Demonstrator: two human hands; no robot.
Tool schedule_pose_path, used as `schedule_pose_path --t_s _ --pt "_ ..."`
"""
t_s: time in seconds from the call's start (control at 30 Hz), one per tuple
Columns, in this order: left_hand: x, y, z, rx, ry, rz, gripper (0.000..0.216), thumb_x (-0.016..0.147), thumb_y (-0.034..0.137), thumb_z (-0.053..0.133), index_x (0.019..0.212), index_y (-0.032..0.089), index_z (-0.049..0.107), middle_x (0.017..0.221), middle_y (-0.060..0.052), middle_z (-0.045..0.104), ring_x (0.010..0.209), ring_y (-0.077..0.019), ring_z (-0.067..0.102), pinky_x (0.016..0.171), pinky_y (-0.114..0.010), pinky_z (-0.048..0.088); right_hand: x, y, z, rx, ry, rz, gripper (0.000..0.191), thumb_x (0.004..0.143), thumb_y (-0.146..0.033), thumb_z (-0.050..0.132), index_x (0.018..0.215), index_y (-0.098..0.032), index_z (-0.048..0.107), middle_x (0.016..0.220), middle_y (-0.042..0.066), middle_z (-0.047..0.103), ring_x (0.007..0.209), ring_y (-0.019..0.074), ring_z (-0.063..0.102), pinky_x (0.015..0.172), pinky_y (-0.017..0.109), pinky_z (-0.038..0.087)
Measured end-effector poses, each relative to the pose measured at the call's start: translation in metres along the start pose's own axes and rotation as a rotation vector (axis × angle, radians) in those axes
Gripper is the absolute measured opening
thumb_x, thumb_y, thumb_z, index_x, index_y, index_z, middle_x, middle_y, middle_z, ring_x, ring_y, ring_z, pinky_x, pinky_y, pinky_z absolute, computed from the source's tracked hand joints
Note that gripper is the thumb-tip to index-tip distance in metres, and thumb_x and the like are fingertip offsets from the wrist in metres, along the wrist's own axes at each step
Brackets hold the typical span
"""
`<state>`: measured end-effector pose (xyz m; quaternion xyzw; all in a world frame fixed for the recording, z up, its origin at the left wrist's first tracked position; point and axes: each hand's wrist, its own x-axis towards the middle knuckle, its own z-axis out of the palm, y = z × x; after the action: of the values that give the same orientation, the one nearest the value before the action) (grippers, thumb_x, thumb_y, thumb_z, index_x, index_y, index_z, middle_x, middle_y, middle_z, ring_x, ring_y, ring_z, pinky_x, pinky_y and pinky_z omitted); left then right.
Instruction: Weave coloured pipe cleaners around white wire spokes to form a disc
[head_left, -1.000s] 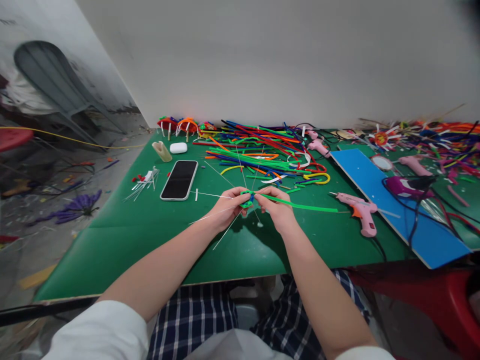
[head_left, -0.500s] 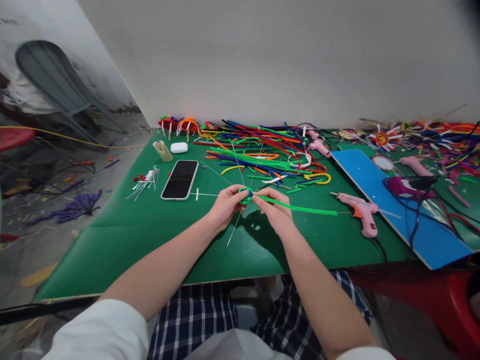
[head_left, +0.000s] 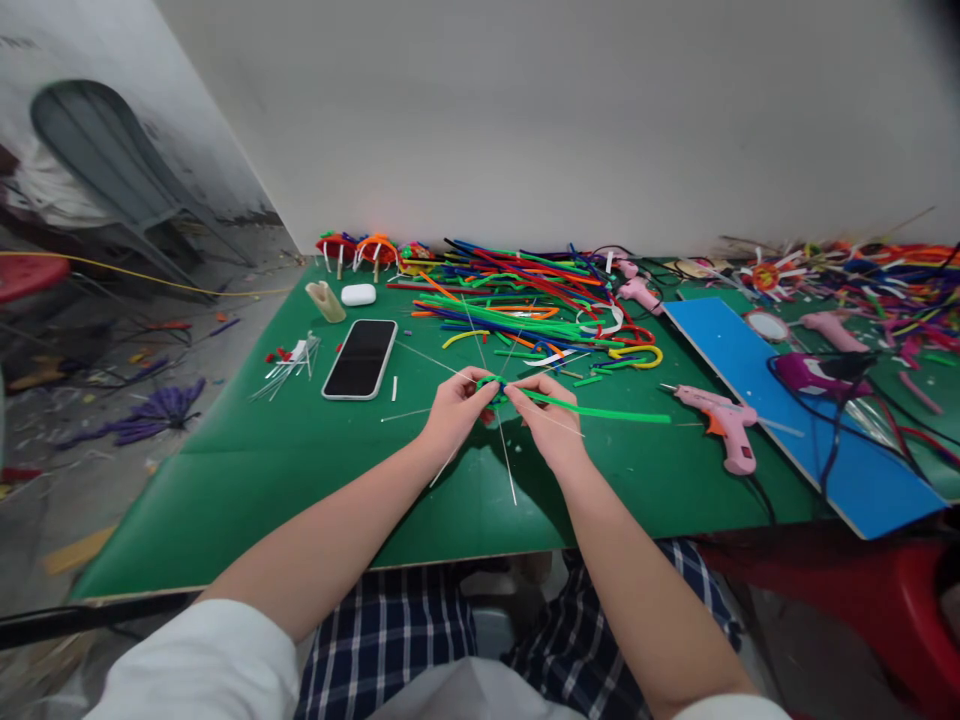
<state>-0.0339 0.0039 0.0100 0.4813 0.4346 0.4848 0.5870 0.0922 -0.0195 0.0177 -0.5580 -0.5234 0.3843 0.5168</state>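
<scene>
Soft, muted light around me; shadow darkens the smooth green tabletop; the grey plastic chair looks blurred, stretched.

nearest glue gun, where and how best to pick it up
The glue gun is likely best held by its handle, coming from the near side: it lies on its side, handle toward the table's near edge, nozzle pointing left, away from that hold.

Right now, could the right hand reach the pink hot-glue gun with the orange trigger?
Probably yes: little besides the green pipe cleaner comes between the right hand and the pink hot-glue gun, though the hand's pinch must open first.
</scene>
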Motion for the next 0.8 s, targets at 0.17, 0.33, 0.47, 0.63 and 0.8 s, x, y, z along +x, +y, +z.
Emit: schedule_pose_path --t_s 0.17,0.33,0.47,0.63,0.8 --pt "-0.0016 0.0006 0.0018 0.002 0.001 -0.003 0.026 0.065 0.036 0.062 0.076 0.014 0.054 0.064 0.002 0.052 0.047 -0.0055 0.047 0.041 -0.018 0.040 -0.0015 -0.0004 0.0023 -0.023 -0.013 -0.011 0.023 0.067 -0.043 0.055 0.069 -0.020 0.059 0.066 0.000 0.059 0.054 0.0108 0.050 0.048 0.023 0.038" --pt "-0.0017 0.0004 0.0014 -0.006 -0.002 -0.012 0.025 0.064 0.035 0.062 0.074 0.014 0.056 0.067 0.001 0.054 0.048 -0.0054 0.048 0.042 -0.018 0.041 -0.0014 0.0016 0.0024 -0.024 -0.014 -0.025 0.023 0.068 -0.043 0.054 0.070 -0.020 0.059 0.069 0.001 0.060 0.059 0.0128 0.052 0.050 0.024 0.039" --pt "-0.0015 0.0012 0.0013 -0.039 -0.044 -0.057 0.024 0.065 0.033 0.061 0.079 0.015 0.056 0.066 0.001 0.056 0.048 -0.0076 0.052 0.044 -0.020 0.042 -0.0011 0.0025 0.0010 -0.042 -0.004 -0.047 0.023 0.070 -0.042 0.053 0.072 -0.021 0.059 0.071 0.001 0.060 0.063 0.0137 0.053 0.052 0.024 0.040" --pt "0.0001 -0.0009 0.0011 -0.095 -0.059 -0.103 0.025 0.066 0.034 0.060 0.081 0.015 0.054 0.062 0.001 0.057 0.048 -0.0099 0.054 0.044 -0.021 0.043 -0.0019 0.0014 0.0003 -0.077 0.020 -0.090 0.023 0.071 -0.043 0.051 0.072 -0.020 0.059 0.071 0.001 0.059 0.065 0.0142 0.053 0.053 0.024 0.039" --pt "0.0010 -0.0035 0.0003 -0.089 -0.055 -0.083 0.024 0.067 0.034 0.059 0.080 0.014 0.054 0.061 0.001 0.056 0.047 -0.0086 0.053 0.043 -0.020 0.042 -0.0021 0.0017 0.0008 -0.106 0.015 -0.128 0.022 0.072 -0.041 0.051 0.072 -0.020 0.059 0.072 0.001 0.060 0.067 0.0142 0.053 0.054 0.024 0.039"
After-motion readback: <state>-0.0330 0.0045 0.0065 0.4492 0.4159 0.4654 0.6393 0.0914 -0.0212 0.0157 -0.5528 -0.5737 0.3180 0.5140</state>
